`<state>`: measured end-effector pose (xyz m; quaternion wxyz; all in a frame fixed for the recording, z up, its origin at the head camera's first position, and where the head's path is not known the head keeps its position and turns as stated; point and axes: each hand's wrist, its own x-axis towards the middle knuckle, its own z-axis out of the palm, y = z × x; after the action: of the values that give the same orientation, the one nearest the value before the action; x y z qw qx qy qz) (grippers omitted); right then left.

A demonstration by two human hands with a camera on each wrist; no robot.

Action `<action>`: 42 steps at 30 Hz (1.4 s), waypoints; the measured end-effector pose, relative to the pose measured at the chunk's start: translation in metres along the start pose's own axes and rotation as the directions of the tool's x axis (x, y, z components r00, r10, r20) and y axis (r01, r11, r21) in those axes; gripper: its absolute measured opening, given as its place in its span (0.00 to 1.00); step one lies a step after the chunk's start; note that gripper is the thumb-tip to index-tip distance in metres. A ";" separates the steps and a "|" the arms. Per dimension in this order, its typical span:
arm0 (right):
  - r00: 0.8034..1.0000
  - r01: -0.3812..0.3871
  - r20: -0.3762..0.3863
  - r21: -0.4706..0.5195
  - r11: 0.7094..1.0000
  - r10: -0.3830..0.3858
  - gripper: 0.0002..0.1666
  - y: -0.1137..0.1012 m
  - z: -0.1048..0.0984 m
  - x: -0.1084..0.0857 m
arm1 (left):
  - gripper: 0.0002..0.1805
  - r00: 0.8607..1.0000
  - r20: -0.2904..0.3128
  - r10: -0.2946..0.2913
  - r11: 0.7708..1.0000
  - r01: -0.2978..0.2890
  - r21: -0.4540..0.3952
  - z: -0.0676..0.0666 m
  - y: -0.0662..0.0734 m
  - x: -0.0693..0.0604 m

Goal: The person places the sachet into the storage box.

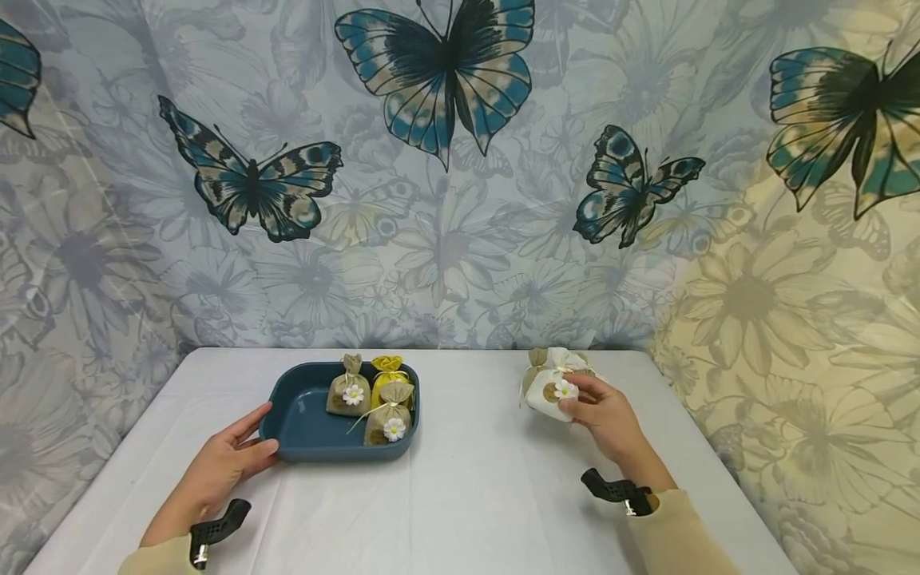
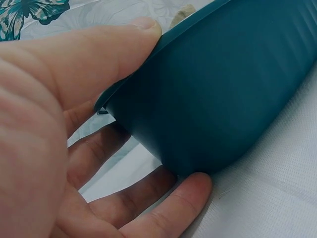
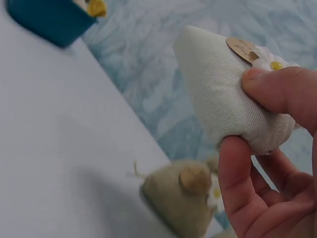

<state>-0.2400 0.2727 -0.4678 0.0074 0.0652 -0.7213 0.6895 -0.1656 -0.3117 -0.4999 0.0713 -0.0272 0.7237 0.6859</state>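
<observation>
My left hand [image 1: 216, 471] holds the left end of a blue rectangular tray [image 1: 302, 454]. In the left wrist view the thumb lies along the tray's rim while other fingers touch its end wall lower down. Three small drawstring sachets stand in the tray's right half: a beige sachet [image 1: 350, 399], a yellow sachet [image 1: 388, 366] and another beige sachet [image 1: 379, 430] in front. At the right, my right hand [image 1: 611, 423] pinches a white sachet [image 3: 213, 89] with a daisy and a round tag between thumb and fingers, raised off the table.
Behind the held sachet, at the table's back right, is a beige sachet [image 3: 173, 193], partly hidden. A white cloth covers the table [image 1: 460, 511]. A butterfly-and-flower fabric backdrop [image 1: 446, 263] rises right behind the table's far edge. Black straps are on both wrists.
</observation>
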 end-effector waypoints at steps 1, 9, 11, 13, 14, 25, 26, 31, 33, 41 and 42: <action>1.000 0.007 0.002 0.001 1.000 -0.007 0.29 -0.004 0.004 0.000 | 0.46 1.000 0.002 0.003 1.000 -0.003 -0.004 0.000 0.000 0.000; 0.998 0.032 0.055 0.054 0.998 -0.035 0.31 -0.031 0.038 -0.002 | 0.46 1.000 0.013 0.015 1.000 -0.015 -0.016 -0.002 -0.002 0.001; 0.995 0.046 0.080 0.077 0.996 -0.052 0.30 -0.036 0.047 -0.002 | 0.46 1.000 0.013 0.016 1.000 -0.015 -0.015 -0.002 -0.002 0.000; 0.992 0.055 0.109 0.098 0.994 -0.065 0.30 -0.042 0.059 -0.002 | 0.46 1.000 0.012 0.014 1.000 -0.014 -0.014 -0.002 -0.002 0.000; 0.990 0.062 0.120 0.103 0.993 -0.074 0.30 -0.044 0.065 -0.002 | 0.46 1.000 0.012 0.013 1.000 -0.013 -0.012 -0.002 -0.002 0.000; 0.966 0.026 0.250 0.163 0.986 -0.067 0.33 -0.068 0.143 0.006 | 0.46 1.000 0.016 0.012 1.000 -0.012 -0.003 -0.001 -0.002 0.000; 0.962 0.023 0.264 0.167 0.986 -0.067 0.33 -0.069 0.148 0.006 | 0.46 1.000 0.017 0.013 1.000 -0.013 -0.007 -0.002 -0.002 0.000; 0.947 0.017 0.314 0.144 0.990 -0.062 0.32 -0.068 0.173 0.010 | 0.46 1.000 0.010 0.013 1.000 -0.012 -0.018 -0.002 -0.004 0.001; 0.946 0.020 0.318 0.113 0.993 -0.055 0.31 -0.066 0.181 0.012 | 0.46 1.000 0.009 0.012 1.000 -0.012 -0.022 -0.002 -0.004 0.002; 0.949 0.009 0.316 0.027 1.000 -0.018 0.28 -0.060 0.213 0.019 | 0.46 1.000 0.012 0.012 1.000 -0.012 -0.019 -0.003 -0.005 0.002; 0.948 0.010 0.318 0.021 1.000 -0.016 0.28 -0.060 0.217 0.020 | 0.46 1.000 0.014 0.011 1.000 -0.011 -0.019 -0.003 -0.005 0.002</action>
<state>-0.2360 0.0524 -0.4173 -0.1051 0.1801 -0.7061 0.6768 -0.1668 -0.3150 -0.5048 0.0722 -0.0192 0.7167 0.6934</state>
